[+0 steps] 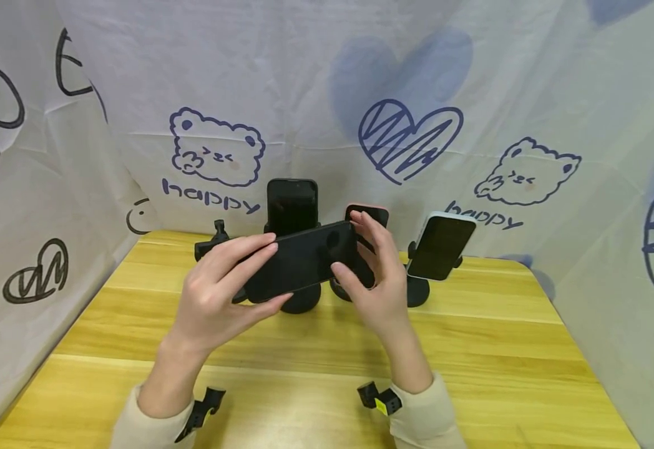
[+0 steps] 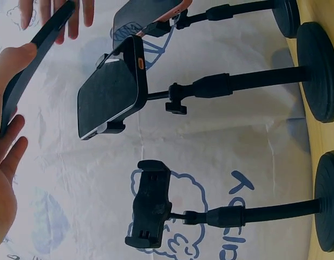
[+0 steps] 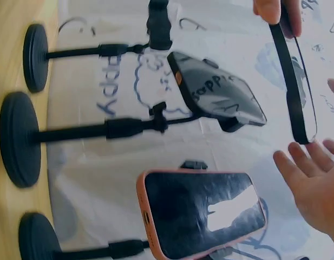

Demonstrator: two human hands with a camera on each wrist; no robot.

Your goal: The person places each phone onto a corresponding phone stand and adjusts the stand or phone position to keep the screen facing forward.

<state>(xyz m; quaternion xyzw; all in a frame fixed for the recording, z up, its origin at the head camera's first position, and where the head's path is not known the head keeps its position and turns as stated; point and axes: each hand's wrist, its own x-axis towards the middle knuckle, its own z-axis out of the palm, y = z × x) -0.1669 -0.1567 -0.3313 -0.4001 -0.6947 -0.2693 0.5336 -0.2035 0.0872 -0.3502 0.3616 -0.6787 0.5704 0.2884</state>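
Observation:
A black smartphone (image 1: 304,259) is held sideways in the air in front of the phone stands, its screen facing up toward the head camera. My left hand (image 1: 214,293) grips its left end, thumb along the lower edge and fingers over the upper edge. Around the right end, my right hand (image 1: 380,280) has its thumb and fingers spread, not curled in. In the right wrist view those fingertips (image 3: 298,154) are right at the end of the phone (image 3: 291,81). The left wrist view shows the left thumb (image 2: 26,54) lying along the phone.
Behind the hands, black stands hold a dark phone (image 1: 292,202), a pink-edged phone (image 1: 367,212) and a light-edged phone (image 1: 442,246). The far-left stand has a bare clamp (image 2: 150,206). All are on a wooden table (image 1: 304,368) before a printed white cloth (image 1: 304,93).

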